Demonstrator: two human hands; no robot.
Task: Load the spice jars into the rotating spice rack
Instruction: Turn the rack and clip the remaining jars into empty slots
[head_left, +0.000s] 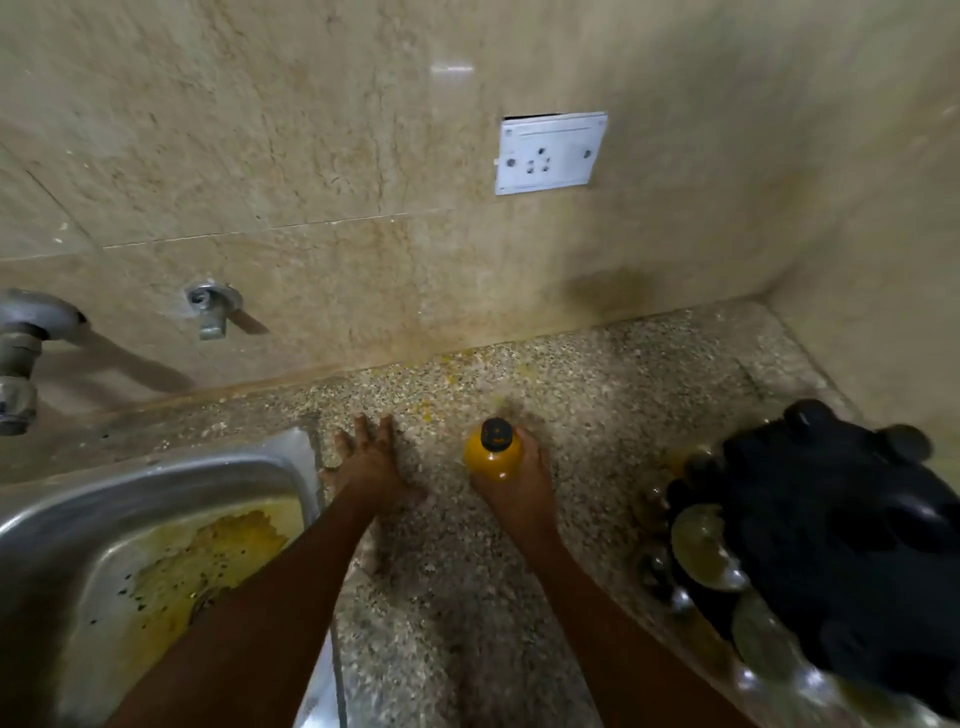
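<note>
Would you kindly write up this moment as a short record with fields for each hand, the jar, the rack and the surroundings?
left hand: left hand lies flat, fingers straight, on the counter beside the sink
right hand: right hand grips a yellow jar
jar: upright, black cap on, yellow contents
rack: black spice rack at the right edge, blurred, several jars in it
surroundings: tap and socket on the wall; yellow residue in the sink
task state: held jar not yet in the rack

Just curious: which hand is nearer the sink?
Left. The left hand lies flat on the counter beside the sink rim; the right hand holds the yellow jar farther right.
</note>
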